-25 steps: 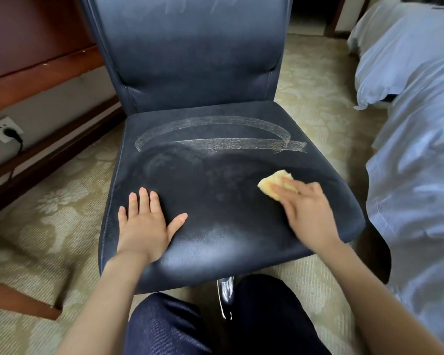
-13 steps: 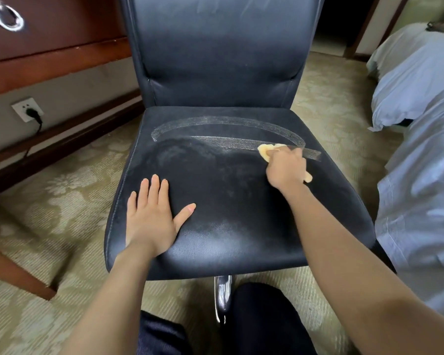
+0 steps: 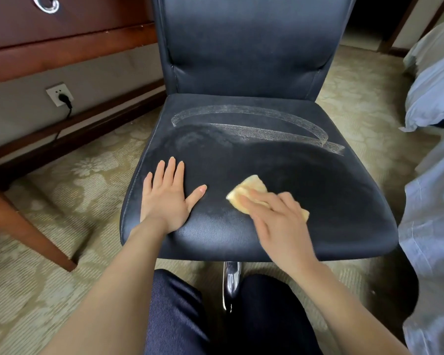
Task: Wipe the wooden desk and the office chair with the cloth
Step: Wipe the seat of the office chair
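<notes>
One yellow cloth (image 3: 251, 192) is pressed on the one chair seat (image 3: 318, 201) by the right hand (image 3: 277, 221), fingers flat. The left hand (image 3: 166, 198) is laid near left, fingers spread wide.

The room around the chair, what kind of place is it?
Probably a hotel room. A bed with white linen stands at the right, a wooden desk at the left, and patterned carpet covers the floor around the office chair.
</notes>
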Action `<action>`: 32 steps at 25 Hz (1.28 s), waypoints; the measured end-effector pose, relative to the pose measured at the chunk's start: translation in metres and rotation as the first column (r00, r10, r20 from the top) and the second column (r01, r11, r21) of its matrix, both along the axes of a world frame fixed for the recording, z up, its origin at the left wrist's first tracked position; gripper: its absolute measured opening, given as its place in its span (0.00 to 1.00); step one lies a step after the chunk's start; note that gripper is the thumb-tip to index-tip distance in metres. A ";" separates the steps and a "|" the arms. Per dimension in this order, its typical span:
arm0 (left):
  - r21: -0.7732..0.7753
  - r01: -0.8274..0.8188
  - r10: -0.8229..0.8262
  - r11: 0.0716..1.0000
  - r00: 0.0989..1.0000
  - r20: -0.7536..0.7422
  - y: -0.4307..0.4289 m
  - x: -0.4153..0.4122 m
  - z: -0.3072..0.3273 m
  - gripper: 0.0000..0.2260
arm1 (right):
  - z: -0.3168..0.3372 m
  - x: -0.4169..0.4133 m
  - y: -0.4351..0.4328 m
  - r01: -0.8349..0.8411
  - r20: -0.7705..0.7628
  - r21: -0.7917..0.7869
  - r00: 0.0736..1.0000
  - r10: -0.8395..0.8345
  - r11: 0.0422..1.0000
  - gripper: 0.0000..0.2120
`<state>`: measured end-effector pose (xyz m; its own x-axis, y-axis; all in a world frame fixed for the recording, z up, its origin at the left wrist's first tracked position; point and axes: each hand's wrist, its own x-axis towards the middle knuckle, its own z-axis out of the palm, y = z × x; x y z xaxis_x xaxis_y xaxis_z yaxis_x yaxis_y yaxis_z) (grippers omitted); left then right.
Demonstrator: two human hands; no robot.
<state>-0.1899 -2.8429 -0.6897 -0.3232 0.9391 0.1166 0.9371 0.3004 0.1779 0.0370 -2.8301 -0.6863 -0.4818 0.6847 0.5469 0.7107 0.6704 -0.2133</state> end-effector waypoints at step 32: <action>0.079 -0.009 0.007 0.997 1.000 0.027 -0.003 0.004 -0.006 0.36 | -0.049 0.065 -0.023 0.306 -0.205 0.128 0.939 -0.277 0.943 0.17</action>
